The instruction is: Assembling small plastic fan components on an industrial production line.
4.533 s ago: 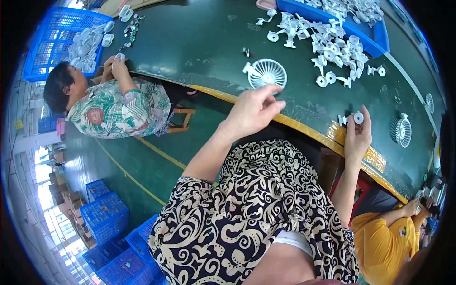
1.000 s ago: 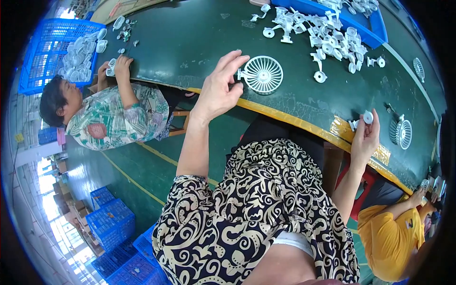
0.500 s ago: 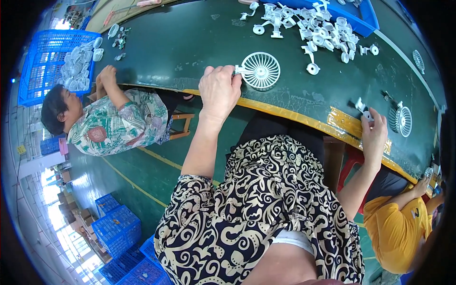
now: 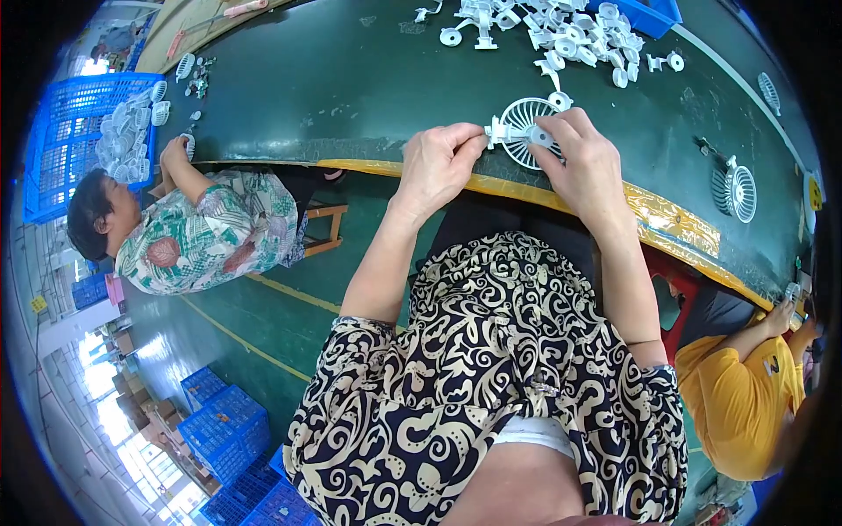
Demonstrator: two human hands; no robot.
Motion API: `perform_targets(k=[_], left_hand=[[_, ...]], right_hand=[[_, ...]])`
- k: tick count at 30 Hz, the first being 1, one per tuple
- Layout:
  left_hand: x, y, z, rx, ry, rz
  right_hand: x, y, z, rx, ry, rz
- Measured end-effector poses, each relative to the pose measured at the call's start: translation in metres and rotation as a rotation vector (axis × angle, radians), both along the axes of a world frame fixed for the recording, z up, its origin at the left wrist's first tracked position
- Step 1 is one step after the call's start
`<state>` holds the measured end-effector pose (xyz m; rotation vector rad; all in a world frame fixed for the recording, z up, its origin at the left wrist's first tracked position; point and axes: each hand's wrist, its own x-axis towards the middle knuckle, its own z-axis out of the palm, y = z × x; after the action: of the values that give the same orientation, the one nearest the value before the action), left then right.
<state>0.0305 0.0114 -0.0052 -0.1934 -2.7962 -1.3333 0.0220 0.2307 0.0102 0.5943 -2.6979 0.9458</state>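
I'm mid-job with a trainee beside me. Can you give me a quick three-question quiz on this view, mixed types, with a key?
1. True or false: the left hand and the right hand are both at one round white fan grille.

2. Where does the pile of white parts lie?
A) on the floor
B) on the green table, beyond the hands
C) in the wearer's lap

3. Fill in: the basket near the co-worker at the picture's left is coloured ____.

Key: 1 true; 2 B; 3 blue.
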Motion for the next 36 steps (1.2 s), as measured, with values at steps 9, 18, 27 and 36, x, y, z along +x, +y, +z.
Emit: perform_targets(k=[9,18,27,36], left_hand=[[0.0,0.003,0.0,-0.046,-0.042,0.019],[-0.016,0.03,0.001,-0.117,-0.03,0.115],[-0.012,0.027,-0.005,0.069,0.047,0.053],[-0.015,0.027,-0.021,0.08,0.368,0.057]], right_hand=[[-0.009,-0.011,0.001,0.252,-0.04,0.047],[-0.018,-0.017,0.005,0.309,-0.039,0.027],[0.021,0.015,0.004,-0.06,-0.054,0.119],[0.029,0.168,0.003,0.215,-0.037,-0.723]])
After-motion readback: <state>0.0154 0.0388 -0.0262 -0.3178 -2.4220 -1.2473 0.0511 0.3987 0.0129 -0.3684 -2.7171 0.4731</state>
